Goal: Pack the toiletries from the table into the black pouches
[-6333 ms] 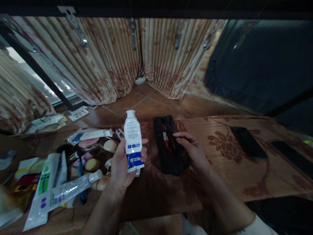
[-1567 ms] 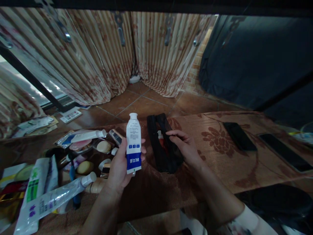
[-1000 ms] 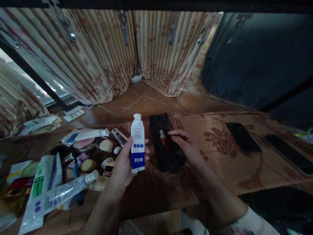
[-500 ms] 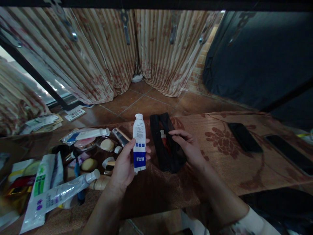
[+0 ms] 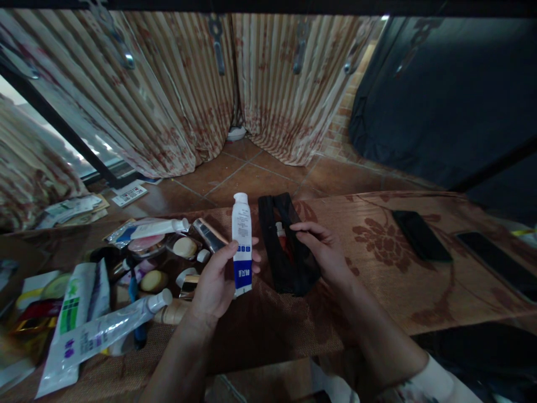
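Note:
My left hand [image 5: 218, 280] grips a white and blue squeeze tube [image 5: 242, 240], cap upward, thumb on its front and fingers behind. Just right of it lies a black mesh zip pouch [image 5: 268, 252], its top parted. Inside the opening a small bottle with reddish-brown contents [image 5: 282, 239] shows, partly hidden by the fabric. My right hand [image 5: 323, 252] pinches the pouch's right edge between thumb and fingers.
Left on the cloth-covered table [image 5: 377, 291] lie several tubes, such as a clear-and-white tube [image 5: 109, 327], a silver cylinder [image 5: 208, 234] and a round sponge [image 5: 184, 247]. Two dark phones [image 5: 422, 235] lie at right. Curtains [image 5: 176, 95] hang beyond the tiled floor.
My left hand and the tube have shifted slightly to the right, toward the pouch, and the tube tilts a little more. My right hand stays on the pouch's edge.

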{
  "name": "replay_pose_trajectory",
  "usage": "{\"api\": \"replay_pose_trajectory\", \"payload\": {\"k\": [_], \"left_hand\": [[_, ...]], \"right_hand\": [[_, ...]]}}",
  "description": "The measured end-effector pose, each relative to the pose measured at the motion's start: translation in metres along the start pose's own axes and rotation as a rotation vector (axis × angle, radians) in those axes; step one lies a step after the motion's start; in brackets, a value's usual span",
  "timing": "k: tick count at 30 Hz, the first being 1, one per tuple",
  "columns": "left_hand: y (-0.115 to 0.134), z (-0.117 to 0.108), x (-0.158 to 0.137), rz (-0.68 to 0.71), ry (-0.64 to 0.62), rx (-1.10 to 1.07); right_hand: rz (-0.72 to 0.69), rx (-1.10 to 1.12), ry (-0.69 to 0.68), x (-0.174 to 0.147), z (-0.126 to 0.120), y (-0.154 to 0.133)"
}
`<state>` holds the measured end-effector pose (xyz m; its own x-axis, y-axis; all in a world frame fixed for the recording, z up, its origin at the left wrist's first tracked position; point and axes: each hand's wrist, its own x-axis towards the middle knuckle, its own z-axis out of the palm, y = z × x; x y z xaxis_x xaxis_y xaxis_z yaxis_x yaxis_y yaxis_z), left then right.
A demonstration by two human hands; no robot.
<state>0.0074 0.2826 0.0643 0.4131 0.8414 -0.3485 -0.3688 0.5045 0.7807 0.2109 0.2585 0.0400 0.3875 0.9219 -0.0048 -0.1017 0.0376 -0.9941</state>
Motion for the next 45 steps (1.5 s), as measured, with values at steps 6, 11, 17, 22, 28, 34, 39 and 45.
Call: {"api": "replay_pose_trajectory", "payload": {"k": [6,11,17,22,28,34,39,45], "left_hand": [[-0.0011,-0.0009,0.0002,0.026,-0.025,0.001],[-0.0006,-0.0002,-0.0005,0.044,-0.068,0.028],[-0.0018,-0.0018,-0.0014,0.025,-0.096,0.035],[-0.0025,-0.0016,-0.0026,0.026,-0.125,0.063],[-0.0005,-0.0010,-0.0042,0.033,-0.166,0.078],[0.0012,-0.0037,-0.0061,0.025,-0.221,0.110],[-0.0011,-0.0014,-0.0051,0.035,-0.176,0.126],[-0.0005,0.0029,-0.0023,0.034,-0.063,0.164]], "right_hand": [[0.017,0.020,-0.018,-0.0005,-0.0005,0.0013],[-0.017,0.007,-0.010,0.0005,-0.0011,0.0037],[-0.018,-0.010,-0.007,0.0009,-0.0010,0.0040],[0.000,0.004,-0.010,0.0003,-0.0014,0.0026],[0.000,0.012,-0.011,0.0003,-0.0006,0.0023],[0.009,-0.013,-0.011,0.0002,0.0022,0.0011],[-0.016,0.003,-0.002,0.0007,0.0031,0.0002],[-0.075,-0.031,0.027,0.0024,0.0035,0.0009]]}}
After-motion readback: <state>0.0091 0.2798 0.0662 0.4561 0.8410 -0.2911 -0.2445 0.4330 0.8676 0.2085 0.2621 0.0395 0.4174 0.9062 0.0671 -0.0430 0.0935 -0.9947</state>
